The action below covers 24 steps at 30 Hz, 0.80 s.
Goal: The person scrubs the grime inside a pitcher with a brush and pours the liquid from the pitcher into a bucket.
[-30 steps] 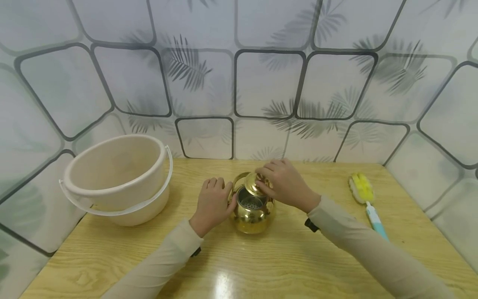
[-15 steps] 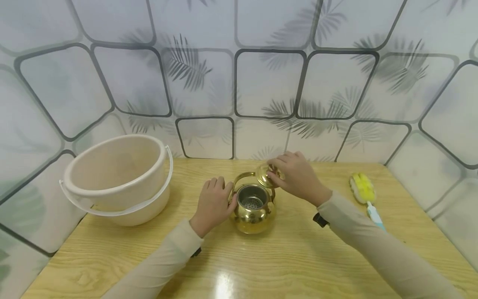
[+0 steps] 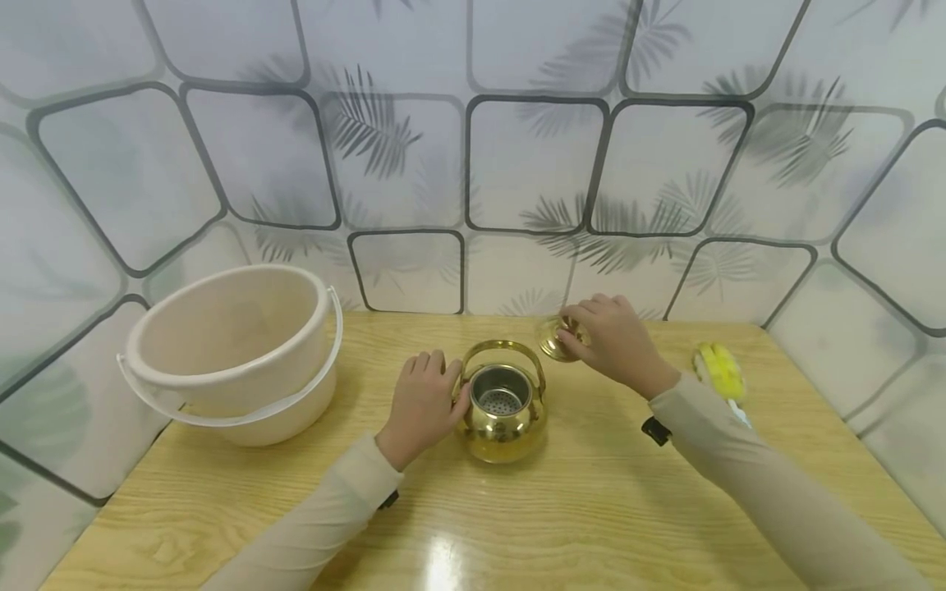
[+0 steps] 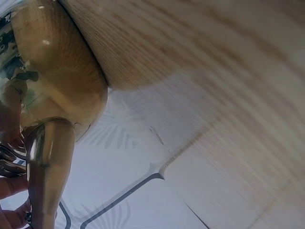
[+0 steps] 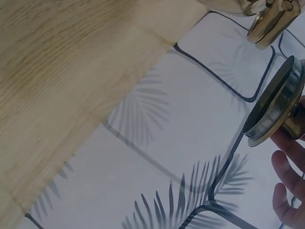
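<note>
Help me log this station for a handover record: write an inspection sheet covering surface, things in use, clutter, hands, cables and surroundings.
Surface: wood-grain table, a bright reflection near the viewer.
Job's things: gold teapot upright and uncovered, perforated metal strainer in its mouth; gold lid off the pot, to its right.
Clutter: white bucket at the left; yellow-headed brush at the right, its handle partly hidden behind a sleeve.
Hands: left hand holds the teapot's side; right hand holds the lid.
Cables: nothing seen.
Surroundings: pale wall with leaf prints and dark outlines.
</note>
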Each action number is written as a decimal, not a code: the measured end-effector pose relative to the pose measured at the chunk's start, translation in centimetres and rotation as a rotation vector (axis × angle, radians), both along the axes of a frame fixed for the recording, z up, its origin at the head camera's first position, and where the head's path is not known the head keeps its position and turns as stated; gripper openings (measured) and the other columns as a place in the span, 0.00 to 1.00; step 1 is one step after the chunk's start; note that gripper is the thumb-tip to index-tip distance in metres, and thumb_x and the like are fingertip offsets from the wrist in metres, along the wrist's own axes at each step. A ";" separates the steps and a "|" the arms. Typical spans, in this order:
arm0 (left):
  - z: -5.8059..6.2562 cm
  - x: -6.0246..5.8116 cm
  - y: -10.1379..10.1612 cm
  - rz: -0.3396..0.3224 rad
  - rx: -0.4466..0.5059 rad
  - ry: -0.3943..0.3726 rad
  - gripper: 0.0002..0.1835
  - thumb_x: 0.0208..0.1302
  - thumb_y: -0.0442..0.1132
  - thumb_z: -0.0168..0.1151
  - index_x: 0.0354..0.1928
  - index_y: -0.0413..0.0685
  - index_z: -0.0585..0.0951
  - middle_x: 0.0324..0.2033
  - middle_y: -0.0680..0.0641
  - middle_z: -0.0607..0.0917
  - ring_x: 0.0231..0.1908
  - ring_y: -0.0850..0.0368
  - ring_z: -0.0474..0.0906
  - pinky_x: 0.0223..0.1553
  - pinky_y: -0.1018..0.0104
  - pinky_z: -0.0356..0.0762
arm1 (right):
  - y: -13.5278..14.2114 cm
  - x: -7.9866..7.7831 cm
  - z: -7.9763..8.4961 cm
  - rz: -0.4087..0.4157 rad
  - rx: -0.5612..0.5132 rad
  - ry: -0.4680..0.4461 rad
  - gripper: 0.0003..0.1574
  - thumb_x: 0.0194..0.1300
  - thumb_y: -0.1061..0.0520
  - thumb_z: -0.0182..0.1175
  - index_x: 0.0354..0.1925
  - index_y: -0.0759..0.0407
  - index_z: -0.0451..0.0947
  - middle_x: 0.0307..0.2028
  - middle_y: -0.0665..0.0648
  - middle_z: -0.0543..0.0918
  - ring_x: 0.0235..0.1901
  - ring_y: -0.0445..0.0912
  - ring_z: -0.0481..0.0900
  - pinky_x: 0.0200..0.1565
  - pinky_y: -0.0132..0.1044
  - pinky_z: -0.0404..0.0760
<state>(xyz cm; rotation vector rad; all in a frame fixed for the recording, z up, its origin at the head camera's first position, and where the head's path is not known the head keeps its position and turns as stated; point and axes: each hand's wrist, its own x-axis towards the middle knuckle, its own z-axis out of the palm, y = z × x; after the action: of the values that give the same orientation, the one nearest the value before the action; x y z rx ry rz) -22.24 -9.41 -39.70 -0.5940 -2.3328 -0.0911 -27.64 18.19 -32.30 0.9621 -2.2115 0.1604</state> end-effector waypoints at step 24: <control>0.2 0.2 0.0 0.009 -0.012 0.019 0.12 0.57 0.48 0.60 0.35 0.47 0.79 0.25 0.48 0.75 0.26 0.53 0.71 0.35 0.59 0.74 | 2.9 -3.5 -4.8 -0.123 0.098 -0.170 0.09 0.54 0.53 0.65 0.28 0.57 0.77 0.21 0.52 0.80 0.22 0.47 0.73 0.29 0.43 0.71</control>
<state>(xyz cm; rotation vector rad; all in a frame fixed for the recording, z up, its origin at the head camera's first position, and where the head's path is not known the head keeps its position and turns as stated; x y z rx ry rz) -22.07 -9.40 -39.45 -0.5881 -2.3186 -0.0674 -31.11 21.05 -37.05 0.8893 -2.4468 0.0795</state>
